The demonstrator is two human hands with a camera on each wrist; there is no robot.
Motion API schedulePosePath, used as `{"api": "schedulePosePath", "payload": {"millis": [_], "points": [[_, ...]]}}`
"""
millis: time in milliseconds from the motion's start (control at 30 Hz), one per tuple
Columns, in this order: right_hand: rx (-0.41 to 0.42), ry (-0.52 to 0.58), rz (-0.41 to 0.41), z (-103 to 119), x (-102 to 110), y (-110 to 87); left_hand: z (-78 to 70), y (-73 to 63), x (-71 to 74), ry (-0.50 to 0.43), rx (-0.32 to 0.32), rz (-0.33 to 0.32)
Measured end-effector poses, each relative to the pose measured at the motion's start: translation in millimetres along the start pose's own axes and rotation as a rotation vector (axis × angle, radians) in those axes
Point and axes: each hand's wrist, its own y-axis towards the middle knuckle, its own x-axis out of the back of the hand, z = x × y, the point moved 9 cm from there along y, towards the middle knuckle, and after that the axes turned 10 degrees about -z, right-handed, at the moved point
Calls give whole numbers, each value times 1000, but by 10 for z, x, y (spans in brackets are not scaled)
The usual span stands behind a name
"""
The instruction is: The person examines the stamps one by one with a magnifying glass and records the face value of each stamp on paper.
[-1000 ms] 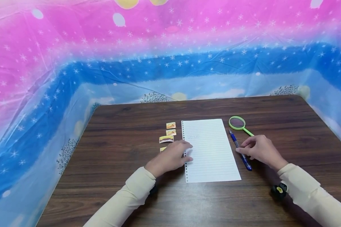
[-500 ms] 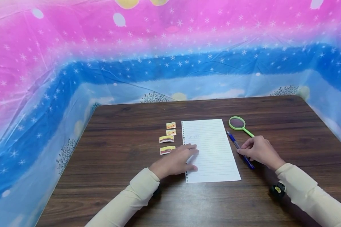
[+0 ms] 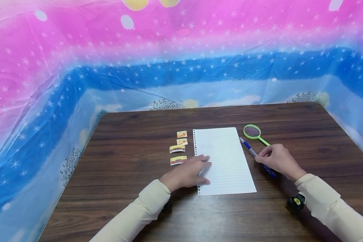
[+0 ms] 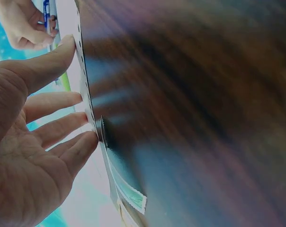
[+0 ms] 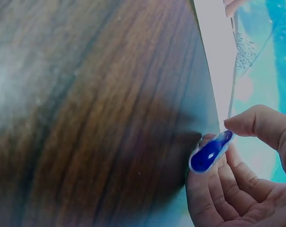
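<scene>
My left hand (image 3: 187, 172) rests on the left edge of a lined, hole-punched sheet of paper (image 3: 225, 168), its fingers spread over the page. In the left wrist view, the thumb and fingertips of that hand (image 4: 43, 142) lie along the punched edge. My right hand (image 3: 279, 162) pinches a blue pen (image 3: 248, 146) between thumb and fingers just right of the sheet. The pen's tip points away, toward the sheet's right edge. In the right wrist view, the blue rear end of the pen (image 5: 207, 156) sticks out toward the camera. Faint writing (image 3: 205, 146) marks the upper left of the paper.
A green magnifying glass (image 3: 252, 131) lies beyond my right hand, its handle end near the fingers. Left of the paper are small yellow picture cards, including an upper one (image 3: 182, 134) and a lower one (image 3: 177, 159) beside my left hand. The brown table (image 3: 133, 144) meets a patterned cloth behind.
My left hand has slid right and nearer onto the paper, uncovering the lowest card. The pen has turned in my right hand, its tip swinging left to the paper's edge and its rear end right.
</scene>
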Motion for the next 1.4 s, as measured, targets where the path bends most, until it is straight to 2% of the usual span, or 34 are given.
{"api": "schedulePosePath", "payload": {"millis": [133,400,567,833,1000,1200,1400], "points": [[2,56,-25,-7,52,15,7,-8,1,-6,13,7],[30,266,-50,-15,123,48,6,-5,-3,-24,8,4],[19,329,-74,-10,175,72,12,-5,-11,-22,12,7],[-40,353,-59,-22,236,116,26,-3,-23,-20,23,9],[-41,384,-90,-33,286,160,33,-4,-20,-22,30,11],[-36,483,-130,-33,341,199,35,-7,-19,-28,39,8],[-43,629,-166,-30,385,235,40,-8,-25,-32,41,9]]}}
